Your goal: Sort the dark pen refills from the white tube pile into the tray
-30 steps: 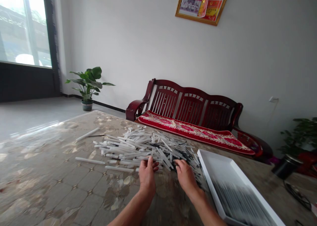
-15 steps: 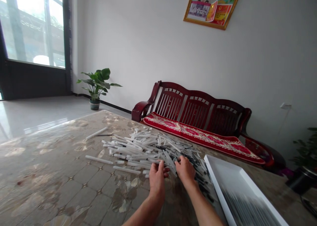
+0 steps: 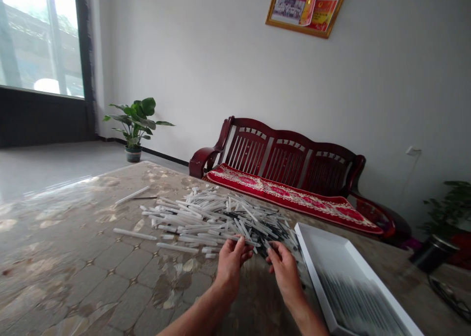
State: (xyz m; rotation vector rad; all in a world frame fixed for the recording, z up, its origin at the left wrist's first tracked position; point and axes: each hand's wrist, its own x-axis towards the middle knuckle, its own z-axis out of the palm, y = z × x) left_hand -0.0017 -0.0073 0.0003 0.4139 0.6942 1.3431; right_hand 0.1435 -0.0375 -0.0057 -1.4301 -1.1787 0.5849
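A pile of white, translucent pen barrels (image 3: pixel 198 212) mixed with thin black pieces lies on the patterned table. At its near edge my left hand (image 3: pixel 228 262) pinches a slim translucent pen barrel (image 3: pixel 251 243) that points to the right. My right hand (image 3: pixel 286 267), just beside it, has its thumb and fingers closed on a small, slim piece (image 3: pixel 267 246), too unclear to name. The two held pieces come close together, and I cannot tell if they touch. To the right, a shallow white box (image 3: pixel 308 265) contains many slim, pen-like sticks (image 3: pixel 362 297) lined up side by side.
Loose barrels (image 3: pixel 134 234) lie left of the pile on the table (image 3: pixel 110 297). Behind stands a dark red wooden bench (image 3: pixel 287 154) with a red cover. A dark cylindrical container (image 3: pixel 434 252) sits at the right, and a potted plant (image 3: pixel 133 153) at the back left.
My right hand has drawn back from the pile's edge, and a slim piece now shows at its fingertips. The left hand stays close by with its barrel. The view has shifted slightly.
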